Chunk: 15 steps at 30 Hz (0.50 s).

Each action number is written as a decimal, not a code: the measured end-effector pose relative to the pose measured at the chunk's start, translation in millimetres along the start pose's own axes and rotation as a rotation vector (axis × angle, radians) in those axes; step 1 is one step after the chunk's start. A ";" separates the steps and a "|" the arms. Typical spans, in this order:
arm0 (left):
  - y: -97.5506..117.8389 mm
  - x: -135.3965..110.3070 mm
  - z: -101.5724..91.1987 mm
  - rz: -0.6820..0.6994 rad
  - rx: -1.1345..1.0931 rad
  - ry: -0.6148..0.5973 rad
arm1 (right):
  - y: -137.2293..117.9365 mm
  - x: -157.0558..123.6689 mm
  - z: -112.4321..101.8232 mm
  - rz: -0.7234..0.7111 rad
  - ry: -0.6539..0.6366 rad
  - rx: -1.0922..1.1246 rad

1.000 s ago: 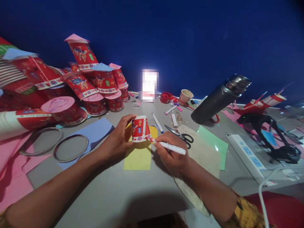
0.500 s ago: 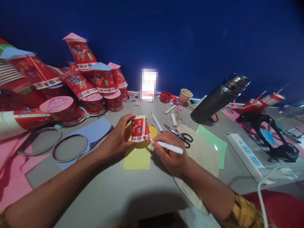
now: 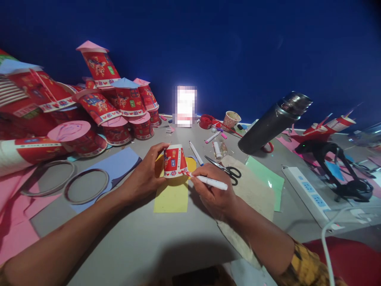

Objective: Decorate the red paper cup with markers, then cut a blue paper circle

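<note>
My left hand point(image 3: 147, 169) grips a red and white paper cup point(image 3: 173, 161) from its left side, thumb near the lower rim and fingers near the top. A white marker point(image 3: 212, 182) is pinched in my right hand point(image 3: 214, 188), its red tip at the cup's lower right edge. Beneath the cup lies a yellow sheet of paper point(image 3: 170, 200); a darker yellow piece shows behind it. Just beyond my right hand rest another white marker with a blue end point(image 3: 196, 153) and black-handled scissors point(image 3: 233, 174), the scissors partly on a beige cloth point(image 3: 257, 190).
Many red paper cups with paper tops point(image 3: 102, 65) are stacked at the left, near two grey rings point(image 3: 86, 186) and blue paper point(image 3: 119, 163). To the right are a black thermos point(image 3: 268, 127), green paper point(image 3: 264, 182), a power strip point(image 3: 309, 196) and a black stand point(image 3: 339, 171). A bright blurred screen point(image 3: 186, 105) stands behind.
The whole view has shifted very slightly left. Both hands keep their hold on the cup and marker, with the marker's tip still at the cup's lower edge.
</note>
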<state>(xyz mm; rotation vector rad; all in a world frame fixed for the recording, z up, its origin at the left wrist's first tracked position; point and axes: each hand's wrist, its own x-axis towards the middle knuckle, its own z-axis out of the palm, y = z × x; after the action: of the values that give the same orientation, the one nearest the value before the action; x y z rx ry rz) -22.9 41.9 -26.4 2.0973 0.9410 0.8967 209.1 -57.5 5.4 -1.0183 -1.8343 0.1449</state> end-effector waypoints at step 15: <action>3.7 -2.0 2.3 -0.041 -0.185 0.029 | 9.2 -4.0 2.0 -0.022 0.082 -0.096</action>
<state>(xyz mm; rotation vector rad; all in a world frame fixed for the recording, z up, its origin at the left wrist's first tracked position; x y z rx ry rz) -20.9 37.7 -25.4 1.9071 0.8778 0.9583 213.3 -53.8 -3.1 -1.0553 -1.7911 0.0019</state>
